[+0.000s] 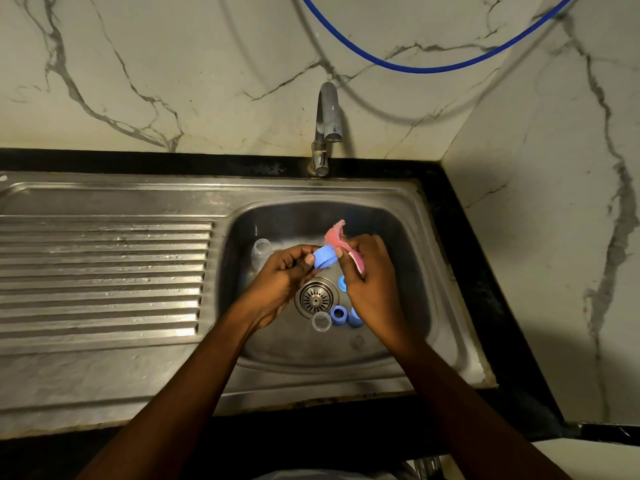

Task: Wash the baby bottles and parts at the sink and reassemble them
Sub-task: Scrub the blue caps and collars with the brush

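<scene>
Both forearms are cut off by the bottom edge of the frame. In the sink [410, 237], below the drain [316, 298], there is a clear cap [321, 321] and a blue ring [338, 315]. Two more blue parts are half hidden by the right wrist, so I can't tell what they are.

Centre frame, the hands are close together above the drain. The left hand [282, 275] pinches a blue collar [325, 258] between thumb and fingers. The right hand [369, 275] is curled round a pink sponge [334, 235], which touches the collar.

A clear bottle [260, 252] sits at the left of the basin, partly behind the left hand. Upper centre is the tap [327, 126], with no stream visible. The blue hose [415, 66] runs off the top edge.
</scene>
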Demonstrator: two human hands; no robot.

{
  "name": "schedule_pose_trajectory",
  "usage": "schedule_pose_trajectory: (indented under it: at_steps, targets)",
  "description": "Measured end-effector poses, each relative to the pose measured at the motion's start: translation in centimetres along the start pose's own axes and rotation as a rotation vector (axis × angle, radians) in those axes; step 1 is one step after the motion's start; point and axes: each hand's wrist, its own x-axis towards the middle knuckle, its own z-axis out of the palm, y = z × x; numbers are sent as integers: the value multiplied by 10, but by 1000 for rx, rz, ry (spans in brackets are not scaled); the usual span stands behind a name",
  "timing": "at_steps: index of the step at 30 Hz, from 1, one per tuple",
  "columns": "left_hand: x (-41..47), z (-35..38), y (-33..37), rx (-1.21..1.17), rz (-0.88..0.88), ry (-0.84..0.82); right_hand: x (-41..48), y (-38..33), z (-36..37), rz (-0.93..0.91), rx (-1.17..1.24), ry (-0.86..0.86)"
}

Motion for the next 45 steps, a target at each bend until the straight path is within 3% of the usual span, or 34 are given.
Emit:
schedule_pose_trajectory:
  at_steps: [3,7,10,15,19,23,25,31,37,42,45]
  targets:
    - [1,6,7,-141,-72,-4,4,-5,-2,7,-31,8]
    - [7,9,6,49,-14,5,10,-9,-3,-30,2,-36]
    - [10,7,3,162,15,31,15,-7,-4,56,27,-14]
    - [11,2,1,174,33,40,2,-11,2,-137,-58,-83]
    - [6,2,0,201,70,65,11,-8,0,-39,-112,-12]
    - [4,-1,2,195,67,28,3,-8,0,-141,-147,-112]
    - [1,-1,-1,214,59,22,8,-4,-3,-45,-134,-71]
    - [1,1,1,-18,-60,-34,4,-7,-1,8,-102,-34]
    - [4,5,0,82,48,63,14,-3,5,140,-88,15]
    - [5,-1,-3,-39,37,35,-1,-14,-7,-86,-39,-54]
    - [0,2,1,-57,9,-6,6,-13,-9,21,-47,-30]
